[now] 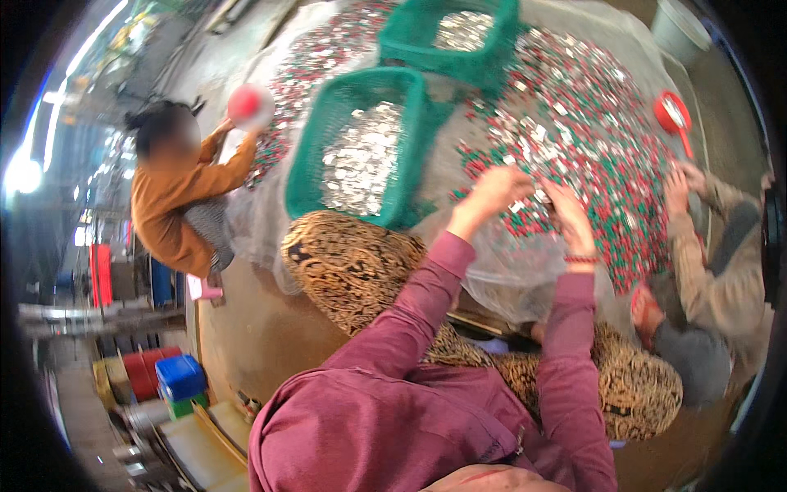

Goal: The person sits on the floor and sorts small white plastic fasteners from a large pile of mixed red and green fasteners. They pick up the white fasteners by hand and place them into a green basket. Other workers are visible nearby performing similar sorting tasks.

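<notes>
Both of my hands are over a wide spread of small red, green and silver pieces (pixel 602 135). My left hand (pixel 502 189) has its fingers drawn together at the pile's near side; whatever they pinch is too small to make out. Close beside it, my right hand (pixel 569 215), with a red bracelet at the wrist, has its fingers bent together toward the left hand. A small pale piece shows between the two hands, but I cannot tell which one holds it. Left of my hands stands a green plastic basket (pixel 297 168) with many flat silvery pieces (pixel 361 160) in it.
Another green basket (pixel 397 37) of silvery pieces stands farther back. A translucent sheet (pixel 500 266) lies under the pile. At the right are a red ladle (pixel 674 113) and a person's hands (pixel 679 187). Another person (pixel 176 193) crouches at left with a red bowl (pixel 246 105).
</notes>
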### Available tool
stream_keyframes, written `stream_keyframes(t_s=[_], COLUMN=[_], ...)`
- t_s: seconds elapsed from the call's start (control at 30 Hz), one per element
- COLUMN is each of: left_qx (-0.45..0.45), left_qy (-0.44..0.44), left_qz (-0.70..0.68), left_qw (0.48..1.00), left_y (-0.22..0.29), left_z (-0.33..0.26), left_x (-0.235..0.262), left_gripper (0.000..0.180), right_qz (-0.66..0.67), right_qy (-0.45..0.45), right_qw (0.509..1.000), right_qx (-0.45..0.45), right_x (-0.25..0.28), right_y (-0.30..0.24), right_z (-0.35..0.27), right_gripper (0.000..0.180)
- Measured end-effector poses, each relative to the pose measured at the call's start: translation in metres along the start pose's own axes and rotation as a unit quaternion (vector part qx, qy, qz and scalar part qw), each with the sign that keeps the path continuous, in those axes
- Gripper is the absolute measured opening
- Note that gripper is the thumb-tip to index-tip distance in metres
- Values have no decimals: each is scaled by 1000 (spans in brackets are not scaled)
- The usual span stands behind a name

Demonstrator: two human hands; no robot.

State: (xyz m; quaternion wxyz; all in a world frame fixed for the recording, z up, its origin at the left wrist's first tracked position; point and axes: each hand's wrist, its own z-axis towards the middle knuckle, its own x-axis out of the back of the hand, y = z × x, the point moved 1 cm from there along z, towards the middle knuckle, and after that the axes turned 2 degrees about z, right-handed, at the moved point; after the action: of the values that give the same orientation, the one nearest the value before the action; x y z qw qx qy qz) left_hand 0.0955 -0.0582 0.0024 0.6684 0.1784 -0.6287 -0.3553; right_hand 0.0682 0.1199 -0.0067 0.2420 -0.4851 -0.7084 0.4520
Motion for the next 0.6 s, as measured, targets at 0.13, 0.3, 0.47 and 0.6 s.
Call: stream_keyframes(t_s=[0.13,0.3,0.47,0.6], left_qx=[32,122,124,186], left_qy=[100,165,43,129], left_qz=[-38,-339,-707,-798], left_qw=[994,918,695,559], left_y=[31,32,27,12], left_z=[5,-3,-17,-19], left_x=[8,-12,-5,-17], left_gripper=[17,14,15,24], right_qz=[124,146,106,110], right_qy=[9,0,-9,42], right_qw=[991,989,994,979], right_qx=[-45,-8,35,168], right_x=[0,-3,4,-8], right_y=[-6,-6,-5,-18], right_z=[-9,-9,-5,-5], right_gripper=[32,31,26,27])
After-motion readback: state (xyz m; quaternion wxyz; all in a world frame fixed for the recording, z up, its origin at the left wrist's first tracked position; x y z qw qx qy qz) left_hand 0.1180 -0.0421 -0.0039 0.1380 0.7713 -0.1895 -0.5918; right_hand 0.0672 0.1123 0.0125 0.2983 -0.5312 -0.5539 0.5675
